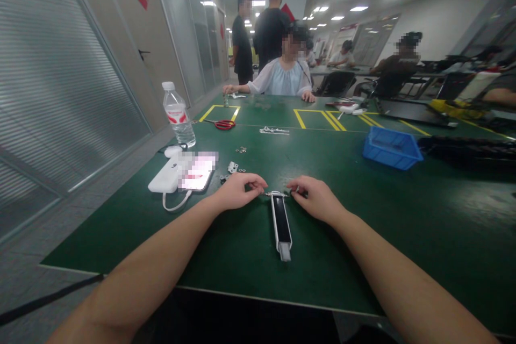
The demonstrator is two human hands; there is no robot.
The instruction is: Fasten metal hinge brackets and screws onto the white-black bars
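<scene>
Rod (pixel 277 194) crosswise at far end of frame (pixel 282 221) pointing toward body; pinched by left hand (pixel 242 191), beside right hand (pixel 315 198), cannot tell if gripped.

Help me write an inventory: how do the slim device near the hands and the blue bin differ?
The device is slim with a black face and white edges; the bin is wide, blue and open-topped. The device's far end lies between the left hand and right hand; the bin stands off to the right. Both appear to rest on the green table.
</scene>
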